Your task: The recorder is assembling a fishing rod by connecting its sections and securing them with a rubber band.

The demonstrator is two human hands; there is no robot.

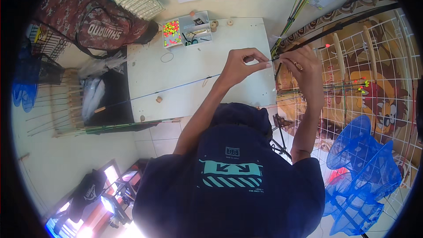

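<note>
A thin blue fishing rod (167, 91) slants over the white table, its cork-coloured handle end at the lower left. My left hand (242, 65) pinches the rod's dark upper part between thumb and forefinger. Just to its right, my right hand (305, 64) is closed at the fingertips on the same dark section, a small gap from the left fingers. A small red-orange tip (327, 45) shows beyond my right hand; whether it belongs to this rod I cannot tell. Any fine line between the fingers is too small to make out.
On the white table (176, 105) stand a divided tray (209, 39) with colourful small floats (171, 31), wooden pieces (159, 99) and a thin loop (167, 57). A white wire grid (328, 64), upright rods (296, 6) and blue nets (361, 167) are at right. A camouflage bag (99, 20) hangs at left.
</note>
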